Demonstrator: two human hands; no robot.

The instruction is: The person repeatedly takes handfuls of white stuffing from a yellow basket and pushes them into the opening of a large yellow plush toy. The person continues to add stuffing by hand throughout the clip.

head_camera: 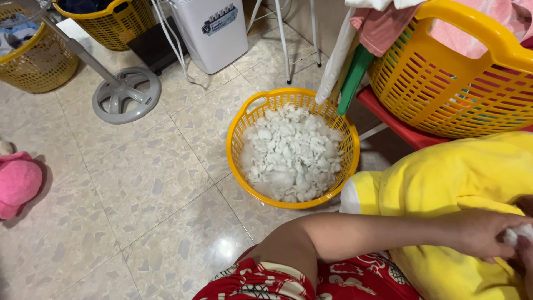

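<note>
Head view: the left hand [483,233] pinches a tuft of white stuffing [513,236] against the yellow plush [444,189] on the lap; the right hand [524,258] is mostly cut off, grip unclear. Loose tufts could drop onto the floor [139,194]. The round yellow basket [236,139] holds more stuffing.

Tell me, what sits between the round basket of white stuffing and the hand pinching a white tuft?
In the head view, the yellow plush toy lies between the basket and the left hand, whose forearm rests across it.
</note>
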